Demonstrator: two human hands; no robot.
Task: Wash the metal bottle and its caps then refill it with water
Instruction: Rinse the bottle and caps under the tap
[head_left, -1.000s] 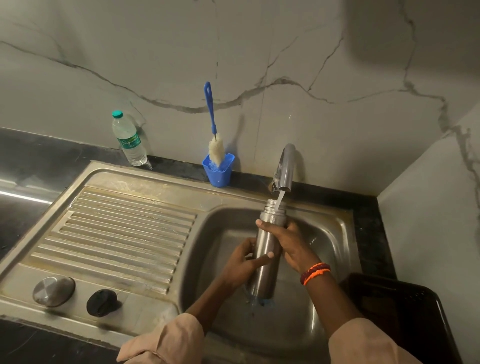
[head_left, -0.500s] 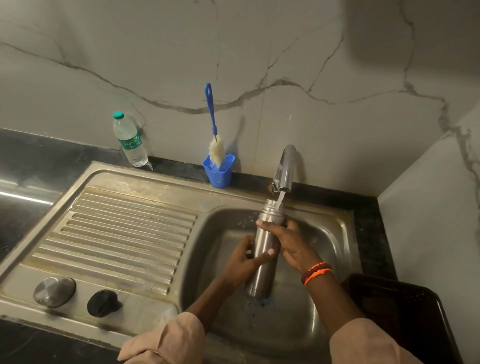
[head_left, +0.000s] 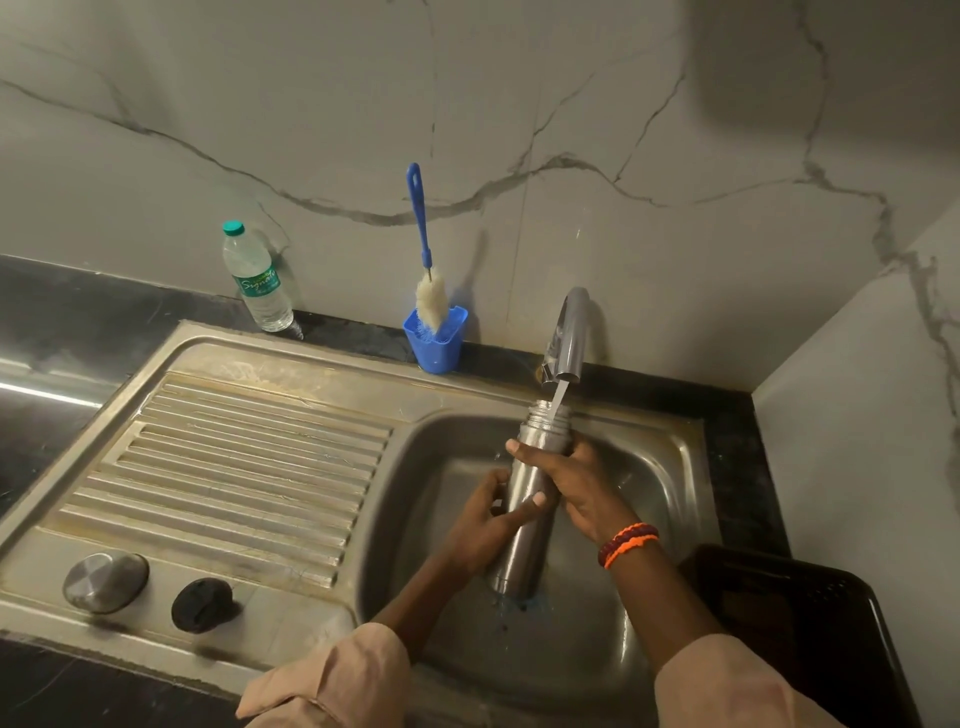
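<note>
- The tall brushed-steel metal bottle (head_left: 522, 525) stood nearly upright over the basin of the stainless steel sink (head_left: 291, 374), its open threaded mouth right under the curved chrome tap (head_left: 569, 332), so that the thin stream of water (head_left: 558, 401) ran onto the rim, probably to rinse or fill the inside.
- The right hand (head_left: 574, 483) was wrapped round the upper body of the bottle just below the neck, fingers curled across the front; that grip seemed to steady the mouth beneath the stream.
- The left hand (head_left: 488, 525) held the bottle's middle from the other side, thumb laid across the steel and fingers behind it, most likely to carry the weight or rub the wall.
- Whether the bottle's base touched the basin floor could not be told; it hung low, near a few blue specks by the drain.
- The two caps lay apart on the near corner of the ribbed draining board: a round silver metal cap (head_left: 105, 582) and, just beside it, a round black plastic cap (head_left: 201, 605), seemingly set aside until the bottle was done.
- A blue-handled bottle brush with white bristles (head_left: 427, 270) stood head-down in a small blue plastic cup (head_left: 435, 343) against the marble wall, within reach of the tap.
- A clear plastic water bottle with a green cap (head_left: 257, 280) stood on the dark surface (head_left: 78, 306) behind the draining board.
</note>
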